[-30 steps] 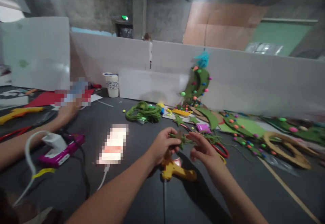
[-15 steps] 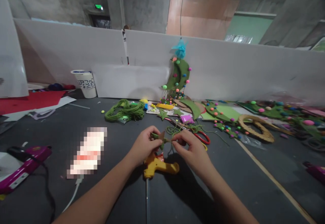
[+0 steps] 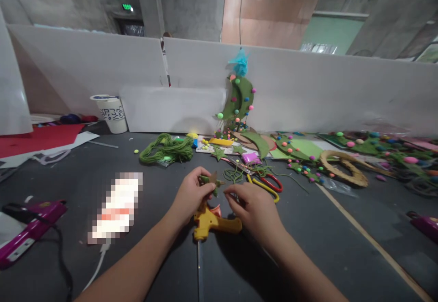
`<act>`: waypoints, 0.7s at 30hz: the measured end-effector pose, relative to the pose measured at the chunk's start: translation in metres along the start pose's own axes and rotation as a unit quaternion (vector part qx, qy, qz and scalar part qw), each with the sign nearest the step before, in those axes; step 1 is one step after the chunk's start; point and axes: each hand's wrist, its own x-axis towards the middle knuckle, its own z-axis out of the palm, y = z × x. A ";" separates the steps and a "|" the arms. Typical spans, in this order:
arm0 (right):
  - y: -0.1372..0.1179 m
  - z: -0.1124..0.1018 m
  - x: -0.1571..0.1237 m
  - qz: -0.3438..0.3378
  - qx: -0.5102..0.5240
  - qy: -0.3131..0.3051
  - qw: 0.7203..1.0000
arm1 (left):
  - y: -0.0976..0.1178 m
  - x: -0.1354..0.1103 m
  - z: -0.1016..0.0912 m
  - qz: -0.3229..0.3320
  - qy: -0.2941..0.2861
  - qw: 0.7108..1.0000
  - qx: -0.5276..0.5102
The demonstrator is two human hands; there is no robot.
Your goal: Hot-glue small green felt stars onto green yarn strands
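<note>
The left hand (image 3: 191, 195) pinches a felt star (image 3: 211, 182) above the glue gun (image 3: 215, 222). The right hand (image 3: 255, 206) curls just beside the star; I cannot tell whether it grasps anything.

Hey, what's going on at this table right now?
A person works with felt pieces at a dark table. Their left hand pinches a small green felt star, and the right hand is close beside it, fingers curled; whether it grips anything is unclear. A yellow glue gun lies on the table just under the hands. Scissors, a bundle of green cord and a pom-pom-dotted felt tree sit beyond.
</note>
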 end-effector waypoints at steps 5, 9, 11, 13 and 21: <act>0.003 -0.009 0.002 -0.037 0.002 0.035 0.999 | 0.002 -0.002 -0.001 0.012 -0.053 0.997 0.052; 0.008 -0.010 0.004 -0.012 0.050 0.034 0.998 | 0.003 -0.003 -0.001 0.008 -0.093 0.994 0.062; 0.011 -0.009 0.006 0.002 0.081 0.027 0.996 | 0.004 -0.003 -0.001 0.001 -0.105 0.993 0.060; 0.014 -0.006 0.007 0.019 0.113 0.021 0.993 | 0.004 -0.004 -0.001 -0.005 -0.110 0.993 0.052; 0.014 -0.002 0.012 0.167 0.385 -0.055 0.906 | 0.003 -0.007 -0.004 -0.025 -0.187 0.981 -0.048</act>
